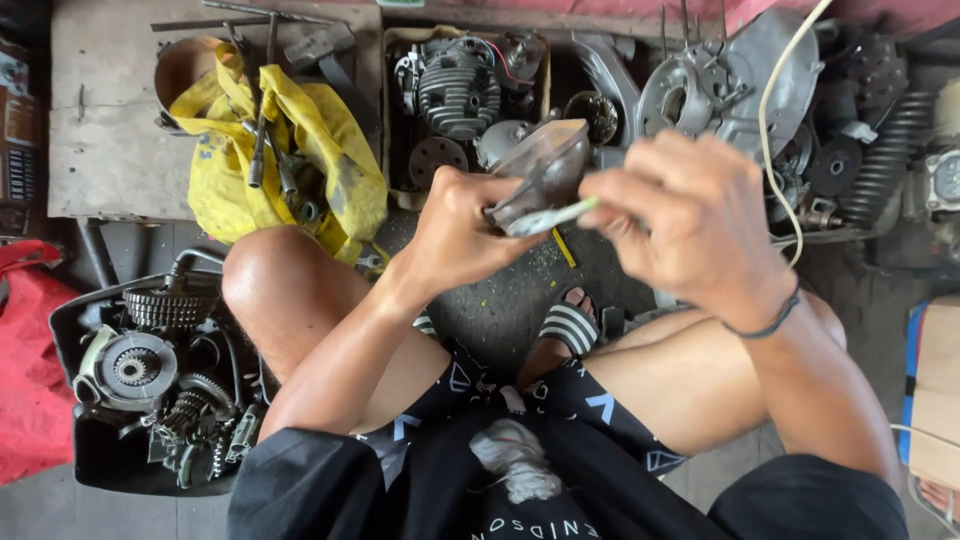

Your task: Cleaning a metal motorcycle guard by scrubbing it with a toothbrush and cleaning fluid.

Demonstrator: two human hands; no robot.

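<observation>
Between both hands: dark metal part point(540, 170), left hand point(465, 225) fingers closed around its lower edge. Right hand point(690, 215) fingers pinch thin pale-green strip point(555, 215) touching part. Strip looks bendy, may snap; part may slip, fall toward foot point(568, 330) below.

Lighting: soft, even daylight, moderately bright; no single hard source evident. Brightest patches: the yellow cloth point(290, 150) at upper left of the frame and the pale wooden board point(100, 110) beside it. Sheen on the knee point(270, 280) at centre left, a mild highlight only. Shadows: diffuse, deepest among the metal engine parts point(460, 90) along the top and inside the black tray point(90, 460) at lower left. Blur: right hand point(690, 225) and the small piece point(545, 170) it works on are motion-softened; left hand point(465, 225) slightly sharper. Focus: floor and parts reasonably crisp. Edges: slight wide-angle stretch toward the corners.
</observation>
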